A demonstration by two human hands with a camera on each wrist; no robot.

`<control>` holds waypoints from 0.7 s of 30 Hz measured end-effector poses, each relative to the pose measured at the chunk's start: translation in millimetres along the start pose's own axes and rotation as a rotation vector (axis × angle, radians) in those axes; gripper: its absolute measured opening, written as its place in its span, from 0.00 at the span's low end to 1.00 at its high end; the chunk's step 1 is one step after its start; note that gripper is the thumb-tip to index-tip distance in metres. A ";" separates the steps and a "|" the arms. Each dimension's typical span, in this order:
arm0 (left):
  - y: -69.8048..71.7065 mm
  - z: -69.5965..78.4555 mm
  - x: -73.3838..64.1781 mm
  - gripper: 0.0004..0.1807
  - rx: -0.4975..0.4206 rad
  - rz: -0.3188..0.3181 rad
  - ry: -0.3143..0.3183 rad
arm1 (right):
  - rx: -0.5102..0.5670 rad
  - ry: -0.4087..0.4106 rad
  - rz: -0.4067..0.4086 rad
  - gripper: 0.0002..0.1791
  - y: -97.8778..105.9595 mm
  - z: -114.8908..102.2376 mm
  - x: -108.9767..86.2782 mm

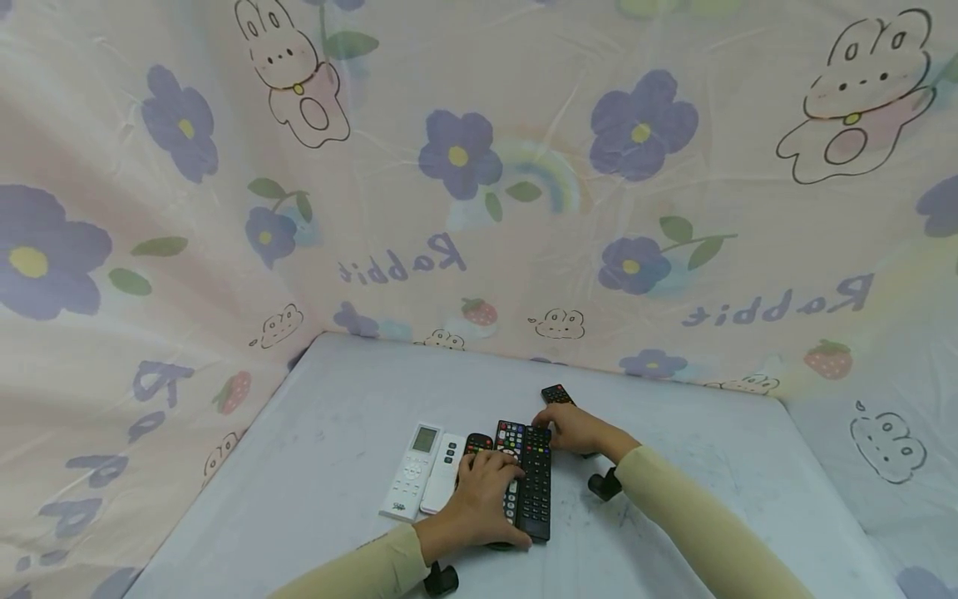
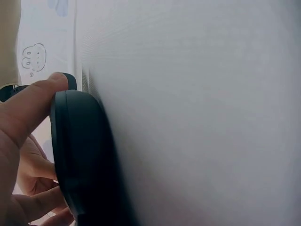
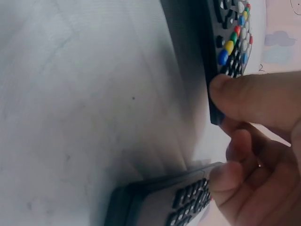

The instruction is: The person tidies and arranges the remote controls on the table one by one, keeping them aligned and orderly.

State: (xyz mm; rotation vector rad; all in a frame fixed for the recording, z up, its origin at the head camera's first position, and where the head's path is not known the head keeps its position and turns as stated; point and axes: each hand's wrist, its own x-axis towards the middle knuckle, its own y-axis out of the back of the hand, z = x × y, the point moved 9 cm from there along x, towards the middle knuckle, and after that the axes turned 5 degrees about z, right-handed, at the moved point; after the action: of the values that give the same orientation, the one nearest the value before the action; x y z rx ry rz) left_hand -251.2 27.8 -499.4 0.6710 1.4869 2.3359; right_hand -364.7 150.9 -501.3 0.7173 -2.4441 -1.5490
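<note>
In the head view, my left hand [image 1: 482, 497] lies over a row of black remote controls, fingers spread across a rounded one [image 1: 479, 442] and one with white buttons [image 1: 511, 432]. Its thumb reaches the lower end of the rightmost black remote control [image 1: 535, 489]. In the left wrist view the thumb touches a dark end, beside a larger rounded remote end [image 2: 80, 136]. At the rightmost remote's upper corner, my right hand [image 1: 580, 429] pinches its edge with thumb and index finger. Its other fingers are curled beside another black remote control [image 3: 160, 200], partly hidden by that hand in the head view.
Two white remote controls, one with a screen [image 1: 409, 482] and a plainer one [image 1: 440, 481], lie left of the black ones. All rest on a white-covered table [image 1: 322, 441]. Patterned curtains [image 1: 524, 233] rise along its back and sides. Dark wrist camera mounts [image 1: 604, 484] hang below both wrists.
</note>
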 end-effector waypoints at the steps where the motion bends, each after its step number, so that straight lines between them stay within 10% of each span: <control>1: -0.2 -0.1 0.0 0.46 0.001 0.000 0.000 | -0.002 0.005 0.001 0.21 -0.3 0.1 0.2; 21: -3.1 -1.9 0.0 0.46 -0.026 -0.035 0.038 | -0.024 0.033 0.011 0.22 -3.1 -2.2 -0.8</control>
State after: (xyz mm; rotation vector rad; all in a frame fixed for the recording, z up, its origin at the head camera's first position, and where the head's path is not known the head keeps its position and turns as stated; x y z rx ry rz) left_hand -252.2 27.6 -502.9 0.5927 1.4694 2.3502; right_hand -362.2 148.4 -503.0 0.7175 -2.3984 -1.5470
